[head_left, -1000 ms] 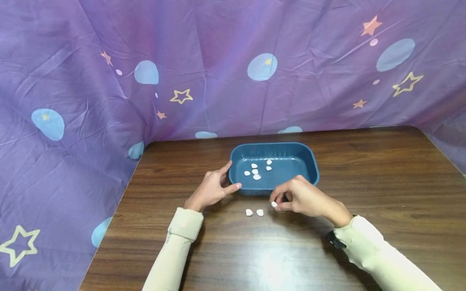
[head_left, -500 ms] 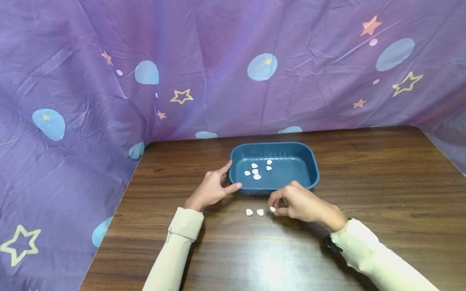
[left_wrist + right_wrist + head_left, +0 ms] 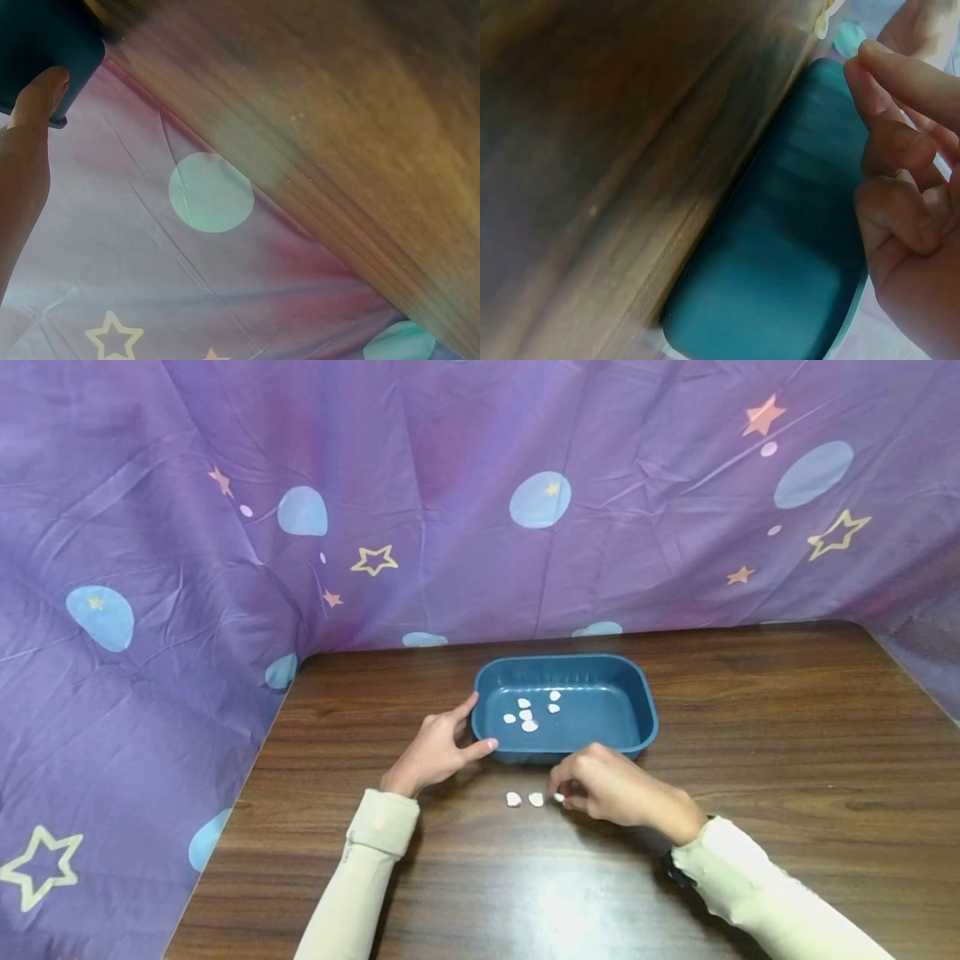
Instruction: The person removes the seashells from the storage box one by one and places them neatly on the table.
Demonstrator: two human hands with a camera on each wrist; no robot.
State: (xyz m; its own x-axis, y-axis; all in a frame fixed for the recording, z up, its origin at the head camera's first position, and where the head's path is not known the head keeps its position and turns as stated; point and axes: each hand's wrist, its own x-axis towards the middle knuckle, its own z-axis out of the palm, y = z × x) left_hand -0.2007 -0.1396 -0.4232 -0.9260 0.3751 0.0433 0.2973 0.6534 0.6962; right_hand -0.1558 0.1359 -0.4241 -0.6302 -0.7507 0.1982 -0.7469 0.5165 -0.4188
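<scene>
So the right hand (image 3: 618, 789), below centre, is pinching a small white pebbly piece (image 3: 559, 797), with two matching bits (image 3: 536, 799) just left. Left hand (image 3: 433, 752) has fingers apart, touching a blue oblong plastic tub (image 3: 603, 718) mid-frame, six white pieces (image 3: 529, 726) inside. Purple starry cloth (image 3: 450, 468) up top.

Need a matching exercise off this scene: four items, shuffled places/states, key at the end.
Column 1
1. Left hand
2. Right hand
3. Blue basin
4. Purple star-print cloth

Column 2
A. Contains six small white pieces
B. Touches the basin's left end, head view
C. Hangs behind the wood-grain table
D. Pinches a single white piece

Pairs: 1-B, 2-D, 3-A, 4-C
</scene>
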